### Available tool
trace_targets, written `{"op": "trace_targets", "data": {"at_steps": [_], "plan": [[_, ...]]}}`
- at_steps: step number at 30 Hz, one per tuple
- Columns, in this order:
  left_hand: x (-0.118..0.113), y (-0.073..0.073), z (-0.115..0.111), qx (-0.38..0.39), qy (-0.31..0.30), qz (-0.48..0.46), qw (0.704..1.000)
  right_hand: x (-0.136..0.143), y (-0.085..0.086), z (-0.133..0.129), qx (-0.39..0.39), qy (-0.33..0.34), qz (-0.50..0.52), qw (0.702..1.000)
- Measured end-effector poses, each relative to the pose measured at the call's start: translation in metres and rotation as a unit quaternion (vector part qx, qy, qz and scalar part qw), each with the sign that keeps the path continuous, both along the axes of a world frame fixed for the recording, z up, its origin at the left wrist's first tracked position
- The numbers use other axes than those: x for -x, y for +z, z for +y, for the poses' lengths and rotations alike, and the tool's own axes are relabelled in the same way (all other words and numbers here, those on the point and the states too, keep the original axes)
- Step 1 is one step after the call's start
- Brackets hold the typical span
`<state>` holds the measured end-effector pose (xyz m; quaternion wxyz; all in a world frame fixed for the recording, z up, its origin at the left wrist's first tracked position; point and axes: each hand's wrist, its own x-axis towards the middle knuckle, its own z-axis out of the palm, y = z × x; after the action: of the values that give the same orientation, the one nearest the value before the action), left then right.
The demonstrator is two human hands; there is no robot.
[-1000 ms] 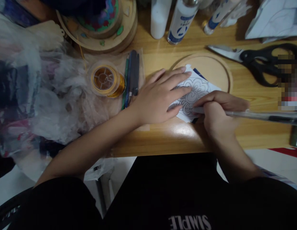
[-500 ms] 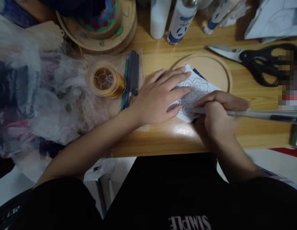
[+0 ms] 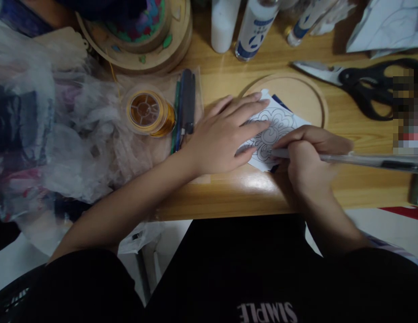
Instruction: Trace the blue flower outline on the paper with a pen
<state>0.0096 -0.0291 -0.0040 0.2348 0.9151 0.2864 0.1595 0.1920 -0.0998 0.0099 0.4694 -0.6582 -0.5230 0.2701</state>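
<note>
My left hand (image 3: 225, 137) lies flat with fingers spread over the left part of a white paper (image 3: 279, 117) that bears a printed flower pattern. Closed round a clear pen (image 3: 373, 161), my right hand (image 3: 308, 157) rests at the paper's lower right, with the pen's tip on the pattern. Dark blue material (image 3: 281, 102) peeks out from behind the paper's edge. Beneath the paper is a round wooden disc (image 3: 310, 96) with a raised rim.
Black-handled scissors (image 3: 360, 85) lie at the right. Bottles (image 3: 256, 33) stand at the back. A spool of golden thread (image 3: 150, 112), several pens (image 3: 187, 101) and crumpled plastic bags (image 3: 84, 134) are at the left, below a round wooden piece (image 3: 182, 49).
</note>
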Motion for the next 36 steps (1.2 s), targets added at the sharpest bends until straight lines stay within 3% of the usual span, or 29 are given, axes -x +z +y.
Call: {"op": "trace_targets", "data": {"at_steps": [36], "plan": [[-0.0004,0.0002,0.0003,0.011,-0.003,0.012,1.000,-0.0013,0.0023,0.0003,0.026,0.012,-0.003,1.000]]}}
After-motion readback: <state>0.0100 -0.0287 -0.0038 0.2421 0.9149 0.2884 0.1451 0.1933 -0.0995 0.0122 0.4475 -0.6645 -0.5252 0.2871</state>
